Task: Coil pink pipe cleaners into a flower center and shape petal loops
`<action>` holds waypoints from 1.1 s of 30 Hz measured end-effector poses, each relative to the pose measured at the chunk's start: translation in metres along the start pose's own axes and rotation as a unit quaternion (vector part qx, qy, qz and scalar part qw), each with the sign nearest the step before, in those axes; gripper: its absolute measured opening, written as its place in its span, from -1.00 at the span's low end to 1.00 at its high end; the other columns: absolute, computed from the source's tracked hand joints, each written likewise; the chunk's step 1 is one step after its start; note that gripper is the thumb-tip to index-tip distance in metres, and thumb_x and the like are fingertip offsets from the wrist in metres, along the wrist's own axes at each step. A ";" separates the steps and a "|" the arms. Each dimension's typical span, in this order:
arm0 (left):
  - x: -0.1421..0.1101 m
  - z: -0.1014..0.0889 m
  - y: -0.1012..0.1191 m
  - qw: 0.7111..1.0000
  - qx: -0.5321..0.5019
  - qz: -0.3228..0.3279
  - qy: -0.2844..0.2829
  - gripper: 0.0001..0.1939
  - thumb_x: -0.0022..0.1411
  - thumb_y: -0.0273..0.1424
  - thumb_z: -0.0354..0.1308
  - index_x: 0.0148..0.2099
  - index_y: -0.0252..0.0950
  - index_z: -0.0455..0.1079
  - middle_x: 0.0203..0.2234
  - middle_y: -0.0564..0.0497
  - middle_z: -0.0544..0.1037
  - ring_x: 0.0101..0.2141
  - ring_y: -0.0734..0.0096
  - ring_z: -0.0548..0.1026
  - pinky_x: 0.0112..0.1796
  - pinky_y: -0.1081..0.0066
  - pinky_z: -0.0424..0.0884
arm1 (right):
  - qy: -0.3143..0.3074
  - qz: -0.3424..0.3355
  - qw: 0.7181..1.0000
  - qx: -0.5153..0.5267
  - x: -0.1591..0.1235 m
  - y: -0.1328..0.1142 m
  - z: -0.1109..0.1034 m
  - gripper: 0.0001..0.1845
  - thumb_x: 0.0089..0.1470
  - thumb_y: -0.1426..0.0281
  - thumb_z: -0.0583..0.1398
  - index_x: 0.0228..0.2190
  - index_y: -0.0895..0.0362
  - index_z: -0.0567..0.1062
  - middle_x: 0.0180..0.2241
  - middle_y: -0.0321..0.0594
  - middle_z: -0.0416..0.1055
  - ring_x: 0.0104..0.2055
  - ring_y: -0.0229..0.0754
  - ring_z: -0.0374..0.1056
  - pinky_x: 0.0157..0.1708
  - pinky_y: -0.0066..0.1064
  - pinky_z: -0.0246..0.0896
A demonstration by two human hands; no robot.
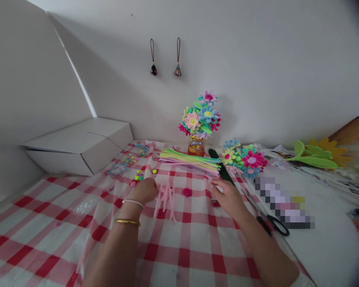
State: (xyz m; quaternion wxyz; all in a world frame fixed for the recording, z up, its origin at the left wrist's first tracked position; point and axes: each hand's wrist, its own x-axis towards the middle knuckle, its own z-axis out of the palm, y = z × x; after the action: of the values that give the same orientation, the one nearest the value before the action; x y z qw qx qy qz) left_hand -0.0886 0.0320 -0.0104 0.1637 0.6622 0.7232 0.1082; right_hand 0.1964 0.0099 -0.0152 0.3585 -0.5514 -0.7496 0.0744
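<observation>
My left hand [145, 190] is closed, its fingers curled out of sight. Right beside it lie several short pale pink pipe cleaners [166, 195] on the cloth; whether the hand grips one, I cannot tell. Across from it, my right hand [227, 197] has thumb and fingertips drawn together in a pinch. Anything between them is too small to make out. A small dark and red object [215, 203] lies just below that hand. Between the hands rests a bright pink pompom [186, 192]. Behind them is a bundle of pastel pipe cleaners [188, 160].
A white box [86, 143] stands at the back left. Pipe-cleaner flowers [206, 113] fill an orange container [196, 146]; more flowers [248, 158] lie to its right. Black-handled scissors [277, 225] lie beside my right forearm. Small colored pompoms [139, 175] sit beyond my left hand on the checked cloth [179, 255].
</observation>
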 end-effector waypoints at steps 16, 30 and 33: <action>-0.008 -0.006 0.013 0.998 -0.036 0.017 -0.047 -0.89 -0.27 -0.42 0.15 -0.72 -0.29 0.29 -0.69 -0.04 0.43 -0.56 0.33 0.38 -0.54 0.44 0.12 | -0.025 -0.005 0.999 0.020 -0.003 -0.004 0.004 -0.74 0.05 0.32 0.04 -0.31 0.09 0.49 -0.28 -0.18 0.48 -0.20 -0.11 0.36 -0.18 -0.29 0.20; -0.014 -0.011 0.017 0.966 -0.221 0.069 -0.115 -0.92 -0.16 -0.42 0.01 -0.62 -0.29 0.25 -0.75 0.08 0.37 -0.69 0.53 0.24 -0.64 0.51 0.06 | -0.042 -0.001 0.998 0.037 -0.004 -0.009 0.000 -0.75 0.07 0.33 0.02 -0.36 0.10 0.48 -0.34 -0.22 0.48 -0.26 -0.15 0.37 -0.22 -0.36 0.19; -0.015 -0.009 0.023 0.948 -0.283 0.086 -0.121 -0.98 -0.17 -0.46 0.02 -0.58 -0.29 0.23 -0.76 0.12 0.32 -0.69 0.55 0.25 -0.65 0.53 0.06 | -0.041 0.004 0.998 0.038 -0.004 -0.010 0.001 -0.75 0.07 0.33 0.01 -0.36 0.09 0.48 -0.35 -0.22 0.48 -0.26 -0.14 0.37 -0.23 -0.36 0.19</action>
State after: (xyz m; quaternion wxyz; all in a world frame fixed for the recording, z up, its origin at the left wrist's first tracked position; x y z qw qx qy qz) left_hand -0.0694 0.0197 0.0080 0.4203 0.6564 0.5782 0.2412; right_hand 0.1892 0.0025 -0.0127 0.3481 -0.5365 -0.7583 0.1266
